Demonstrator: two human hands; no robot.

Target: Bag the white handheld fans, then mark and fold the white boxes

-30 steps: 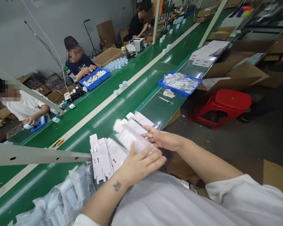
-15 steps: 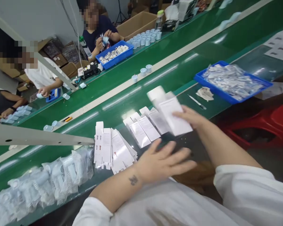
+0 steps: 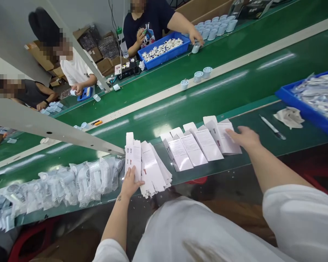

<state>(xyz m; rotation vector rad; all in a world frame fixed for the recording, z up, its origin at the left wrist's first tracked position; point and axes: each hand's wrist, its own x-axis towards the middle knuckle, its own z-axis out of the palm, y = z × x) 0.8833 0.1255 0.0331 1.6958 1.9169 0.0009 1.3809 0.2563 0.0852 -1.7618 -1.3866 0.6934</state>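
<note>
My left hand [image 3: 129, 183] rests on the lower end of a flat white carton [image 3: 133, 156], its fingers spread over the printed face. Beside that carton lies a fanned stack of flat cartons [image 3: 153, 165]. Several opened-up white boxes [image 3: 192, 149] stand in a row to the right, their end flaps raised. My right hand [image 3: 244, 138] is at the rightmost box [image 3: 228, 136], fingers apart, with the fingertips touching its right side.
Bagged light-blue items [image 3: 79, 182] line the table at left. A white pen-like tool [image 3: 272, 127], a crumpled cloth [image 3: 289, 117] and a blue tray of packets [image 3: 289, 95] lie at right. A metal post [image 3: 79, 134] crosses at left. Across the green belt, people handle small cups.
My right hand has lowered its box onto the table at the row's right end and loosened its fingers. My left hand has moved left onto the flat cartons. The view has shifted.
</note>
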